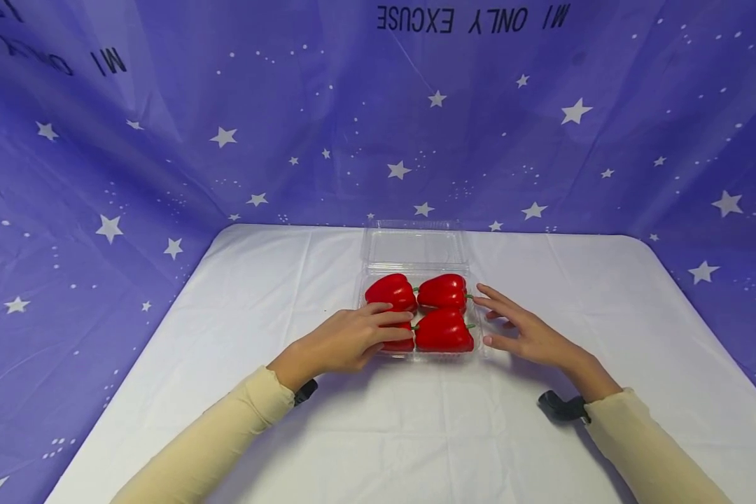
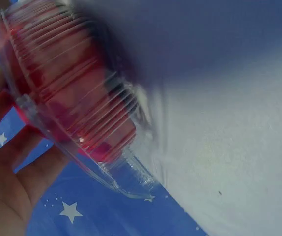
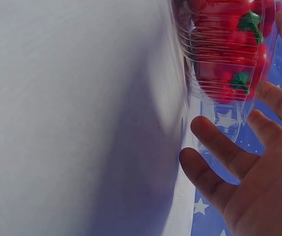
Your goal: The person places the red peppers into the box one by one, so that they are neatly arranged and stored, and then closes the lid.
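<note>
A clear plastic clamshell box [image 1: 431, 356] holds several red bell peppers with green stems, laid in two rows. Its lid [image 1: 416, 246] is folded back toward the far table edge. My left hand [image 1: 346, 341] reaches over the box's left side, its extended fingers resting across the front-left pepper [image 1: 398, 345] and partly hiding it. Beside that lies the front-right pepper [image 1: 444, 333]; behind are the back-left pepper [image 1: 389, 290] and back-right pepper [image 1: 442, 291]. At the box's right side, my right hand [image 1: 532, 339] has its fingers spread, fingertips close to the wall and stems.
The box stands on a white-covered table [image 1: 416, 434], near its far edge. A purple star-printed curtain [image 1: 327, 84] rises behind and at both sides. Dark wrist-worn devices show at both cuffs, the right device [image 1: 561, 407] more plainly.
</note>
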{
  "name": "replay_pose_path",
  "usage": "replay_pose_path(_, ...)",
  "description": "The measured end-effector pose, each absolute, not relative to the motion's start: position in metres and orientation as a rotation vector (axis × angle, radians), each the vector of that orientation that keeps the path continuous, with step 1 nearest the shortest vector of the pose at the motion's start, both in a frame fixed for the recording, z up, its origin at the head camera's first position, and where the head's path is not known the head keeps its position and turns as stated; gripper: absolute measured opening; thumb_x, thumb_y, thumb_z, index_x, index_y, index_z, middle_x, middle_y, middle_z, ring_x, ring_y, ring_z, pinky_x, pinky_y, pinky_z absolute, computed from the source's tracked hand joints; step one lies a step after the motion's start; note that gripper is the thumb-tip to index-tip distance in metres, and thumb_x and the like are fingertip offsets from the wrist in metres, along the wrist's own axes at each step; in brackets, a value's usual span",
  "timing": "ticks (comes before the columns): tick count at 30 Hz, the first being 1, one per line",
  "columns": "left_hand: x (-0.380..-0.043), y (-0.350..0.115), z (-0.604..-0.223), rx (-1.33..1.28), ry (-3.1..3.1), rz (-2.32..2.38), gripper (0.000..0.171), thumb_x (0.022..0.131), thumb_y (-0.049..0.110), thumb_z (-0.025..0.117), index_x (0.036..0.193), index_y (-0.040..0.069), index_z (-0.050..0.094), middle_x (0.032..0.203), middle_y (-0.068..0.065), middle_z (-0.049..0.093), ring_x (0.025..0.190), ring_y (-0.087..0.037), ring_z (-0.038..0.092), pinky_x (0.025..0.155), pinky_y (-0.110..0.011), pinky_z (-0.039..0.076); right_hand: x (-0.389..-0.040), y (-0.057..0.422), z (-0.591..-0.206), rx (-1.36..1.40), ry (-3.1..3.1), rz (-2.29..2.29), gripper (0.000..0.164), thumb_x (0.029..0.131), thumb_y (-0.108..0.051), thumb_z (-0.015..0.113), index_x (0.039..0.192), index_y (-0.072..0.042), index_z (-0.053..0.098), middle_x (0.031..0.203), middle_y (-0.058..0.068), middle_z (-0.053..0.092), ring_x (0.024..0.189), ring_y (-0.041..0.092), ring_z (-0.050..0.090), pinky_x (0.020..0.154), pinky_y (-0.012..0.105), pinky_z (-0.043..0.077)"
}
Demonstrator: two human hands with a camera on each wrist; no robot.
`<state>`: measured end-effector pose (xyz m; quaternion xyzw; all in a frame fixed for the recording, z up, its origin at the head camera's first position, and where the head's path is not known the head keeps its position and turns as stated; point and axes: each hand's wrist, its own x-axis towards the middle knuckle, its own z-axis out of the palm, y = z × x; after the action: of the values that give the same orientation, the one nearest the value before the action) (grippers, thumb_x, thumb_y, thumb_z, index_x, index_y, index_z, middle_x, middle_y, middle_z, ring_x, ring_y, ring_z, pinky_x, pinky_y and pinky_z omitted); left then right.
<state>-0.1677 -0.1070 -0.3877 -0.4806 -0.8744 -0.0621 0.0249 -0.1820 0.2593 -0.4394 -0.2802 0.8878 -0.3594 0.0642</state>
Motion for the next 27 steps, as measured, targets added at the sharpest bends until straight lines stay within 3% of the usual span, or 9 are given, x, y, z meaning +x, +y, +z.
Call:
replay_pose_path(5,-0.168,-0.111,-0.393,-1.473,-2.722,-0.282,0.052,0.092,0.013,0.066,0.14,0.032,0.057,0.152,0.008,0.05,0.143,-0.027,0.045,0.083,-0.04,0.062,-0.181,0.258,-0.437,-0.839,2.689,-1.069,0.071,0.09,-0.024,0.071,0.152,-0.009,0.039,0.165,0.013,0.022,0.124,0.036,0.058,0.097,0.057,0.053)
replay_pose_path(14,-0.171,-0.112,-0.399,-1.518,-2.649,-0.359,0.048,0.094,0.011,0.064,0.14,0.026,0.058,0.152,0.002,0.051,0.143,-0.029,0.045,0.114,-0.042,0.043,-0.181,0.259,-0.438,-0.83,2.69,-1.071,0.072,0.09,-0.024,0.071,0.152,-0.01,0.039,0.165,0.013,0.022,0.124,0.035,0.058,0.098,0.057,0.053)
replay_pose_path(27,-0.171,-0.113,-0.401,-1.526,-2.56,-0.428,0.05,0.09,0.005,0.065,0.138,0.016,0.059,0.15,-0.003,0.053,0.142,-0.031,0.046,0.119,-0.042,0.037,-0.181,0.258,-0.436,-0.828,2.697,-1.045,0.072,0.09,-0.025,0.071,0.152,-0.01,0.038,0.165,0.013,0.022,0.124,0.037,0.058,0.098,0.057,0.053)
